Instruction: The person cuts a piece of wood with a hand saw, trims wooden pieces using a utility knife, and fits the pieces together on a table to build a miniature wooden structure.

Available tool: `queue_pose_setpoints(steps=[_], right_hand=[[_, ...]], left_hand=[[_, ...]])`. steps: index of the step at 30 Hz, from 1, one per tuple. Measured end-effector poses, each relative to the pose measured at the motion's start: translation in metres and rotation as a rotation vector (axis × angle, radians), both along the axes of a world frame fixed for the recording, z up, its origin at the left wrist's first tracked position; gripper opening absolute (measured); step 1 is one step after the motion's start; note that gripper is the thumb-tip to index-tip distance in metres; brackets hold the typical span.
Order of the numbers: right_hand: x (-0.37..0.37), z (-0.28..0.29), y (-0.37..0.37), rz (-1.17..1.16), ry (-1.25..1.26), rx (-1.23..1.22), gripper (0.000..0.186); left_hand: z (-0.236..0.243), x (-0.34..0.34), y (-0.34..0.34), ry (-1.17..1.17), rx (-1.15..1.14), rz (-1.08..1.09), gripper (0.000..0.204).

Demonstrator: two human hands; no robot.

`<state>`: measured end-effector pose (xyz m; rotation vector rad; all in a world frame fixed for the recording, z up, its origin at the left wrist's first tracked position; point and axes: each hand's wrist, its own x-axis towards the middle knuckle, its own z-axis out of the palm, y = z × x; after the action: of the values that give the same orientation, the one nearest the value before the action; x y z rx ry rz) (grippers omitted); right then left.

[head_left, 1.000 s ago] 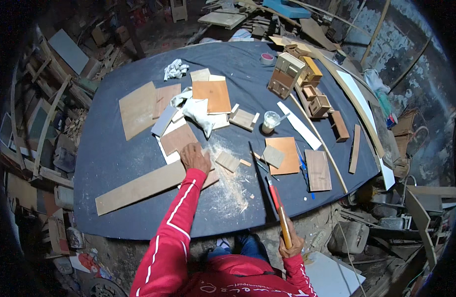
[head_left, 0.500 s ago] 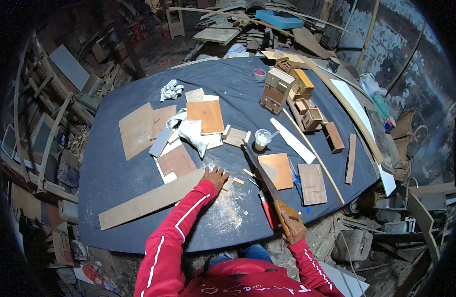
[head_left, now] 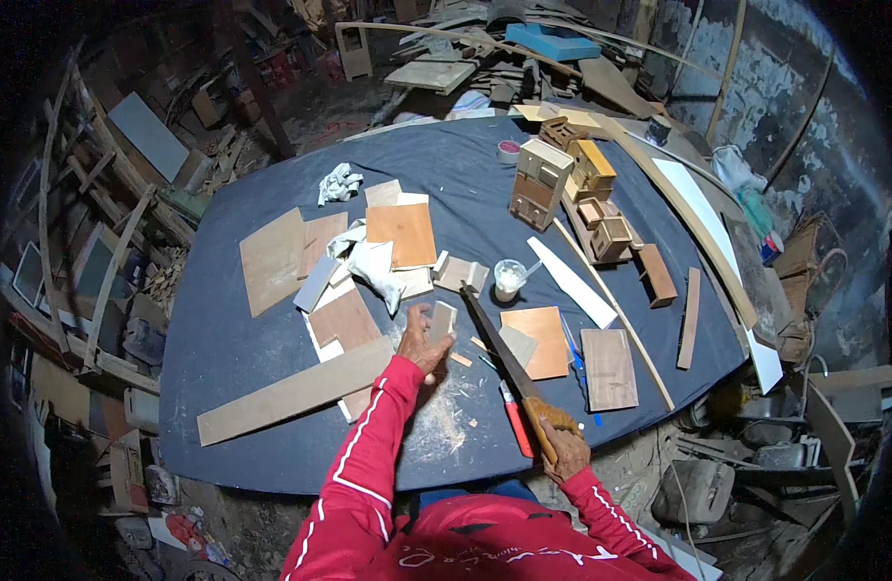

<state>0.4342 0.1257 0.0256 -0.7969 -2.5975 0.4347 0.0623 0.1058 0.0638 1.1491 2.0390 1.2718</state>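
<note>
A clear plastic cup (head_left: 509, 283) is holding white paste (head_left: 508, 268), a stick (head_left: 534, 268) leaning in it. Dark cloth (head_left: 272, 457) is stretching between the long plank (head_left: 296, 391) and the near table edge (head_left: 243, 481). Beside that edge, the right hand (head_left: 568, 457) is gripping the handsaw (head_left: 507, 363), whose long axis is running forward and leftward, tip just left of the cup. The left hand (head_left: 420, 341) is pinching a small wood block (head_left: 444, 321).

2 arms (head_left: 364, 436) reach forward, left hand (head_left: 424, 341) farther out and pinching, right hand (head_left: 568, 453) clenched.
</note>
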Motion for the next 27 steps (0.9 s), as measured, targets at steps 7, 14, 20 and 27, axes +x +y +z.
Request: queue_pose_setpoints(steps=[7,14,20,27], right_hand=[[-0.002,0.024,-0.008,0.017,0.187,0.042,0.066],[0.041,0.108,-0.040,-0.376,0.528,-0.413,0.033],[0.129,0.101,-0.041,-0.712,0.724,-0.262,0.034],[0.142,0.089,0.014,-0.761,0.808,-0.091,0.035]], left_hand=[[0.005,0.026,-0.035,-0.450,0.262,0.048,0.047],[-0.011,0.039,-0.079,-0.397,0.207,0.116,0.047],[-0.054,0.061,-0.095,-0.263,0.130,0.169,0.048],[-0.026,0.118,-0.082,-0.186,0.027,0.045,0.067]])
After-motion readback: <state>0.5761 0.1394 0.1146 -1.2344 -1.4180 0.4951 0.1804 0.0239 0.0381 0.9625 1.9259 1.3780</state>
